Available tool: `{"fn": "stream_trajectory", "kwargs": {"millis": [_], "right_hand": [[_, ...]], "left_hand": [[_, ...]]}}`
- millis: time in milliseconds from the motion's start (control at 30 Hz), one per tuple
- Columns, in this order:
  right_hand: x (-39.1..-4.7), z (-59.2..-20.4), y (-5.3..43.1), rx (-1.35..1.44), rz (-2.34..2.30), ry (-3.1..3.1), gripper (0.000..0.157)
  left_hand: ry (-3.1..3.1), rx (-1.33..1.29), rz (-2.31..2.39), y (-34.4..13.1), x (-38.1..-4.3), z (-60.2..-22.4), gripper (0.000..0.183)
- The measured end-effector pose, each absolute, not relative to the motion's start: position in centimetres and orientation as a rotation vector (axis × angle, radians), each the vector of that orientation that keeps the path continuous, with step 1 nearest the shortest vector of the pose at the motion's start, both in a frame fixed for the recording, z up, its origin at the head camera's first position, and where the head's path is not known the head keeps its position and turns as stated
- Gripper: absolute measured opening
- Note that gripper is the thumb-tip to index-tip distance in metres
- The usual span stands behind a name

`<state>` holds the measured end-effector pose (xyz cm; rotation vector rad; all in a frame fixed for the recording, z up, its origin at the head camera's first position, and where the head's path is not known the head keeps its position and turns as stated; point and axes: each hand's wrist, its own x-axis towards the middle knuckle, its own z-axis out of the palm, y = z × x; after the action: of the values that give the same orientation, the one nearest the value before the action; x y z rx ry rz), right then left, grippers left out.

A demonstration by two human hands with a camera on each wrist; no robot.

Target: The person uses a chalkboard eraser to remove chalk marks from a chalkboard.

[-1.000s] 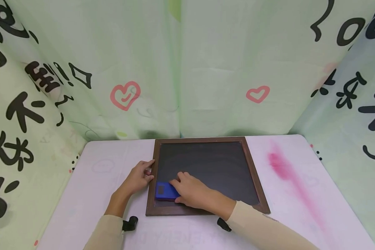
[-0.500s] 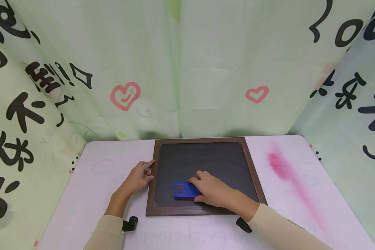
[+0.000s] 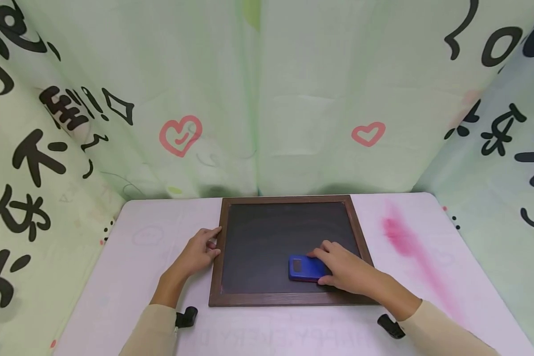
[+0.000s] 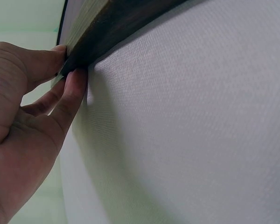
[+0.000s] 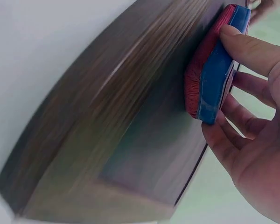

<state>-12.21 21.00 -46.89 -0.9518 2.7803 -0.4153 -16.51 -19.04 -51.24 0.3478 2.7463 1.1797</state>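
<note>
A small framed blackboard (image 3: 267, 232) lies on the table, its dark face bordered in brown wood. At its left border, my left hand (image 3: 199, 253) holds the frame; the left wrist view shows the thumb and fingertips against the wooden edge (image 4: 95, 32). My right hand (image 3: 349, 271) grips a blue blackboard eraser (image 3: 303, 268) on the lower right part of the dark face. Seen from the right wrist, the eraser (image 5: 213, 88) has a red pad turned to the board, with thumb on one side and fingers on the other. The fingers hide its right end in the head view.
The board rests on a pale table (image 3: 267, 329) near its back edge. A pink smear (image 3: 400, 235) marks the surface at right. A light green curtain (image 3: 302, 99) with black writing and red hearts hangs behind and on both sides.
My right hand has slid the eraser rightward across the board, from the lower left corner to the lower right part. The left hand has stayed at the left border.
</note>
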Motion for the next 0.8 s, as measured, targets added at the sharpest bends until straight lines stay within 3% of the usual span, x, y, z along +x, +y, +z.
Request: {"fn": "stream_trajectory", "kwargs": {"millis": [433,800], "right_hand": [[-11.7,-46.6,26.4,-0.758,-0.419,2.879,0.057],[-11.7,-47.1,26.6,-0.767,-0.401,2.92,0.057]], "left_hand": [[2.725,0.338,1.174,-18.8,-16.6,-51.0,0.06],[2.732,0.34,1.171,-19.0,-16.5,-51.1,0.061]]}}
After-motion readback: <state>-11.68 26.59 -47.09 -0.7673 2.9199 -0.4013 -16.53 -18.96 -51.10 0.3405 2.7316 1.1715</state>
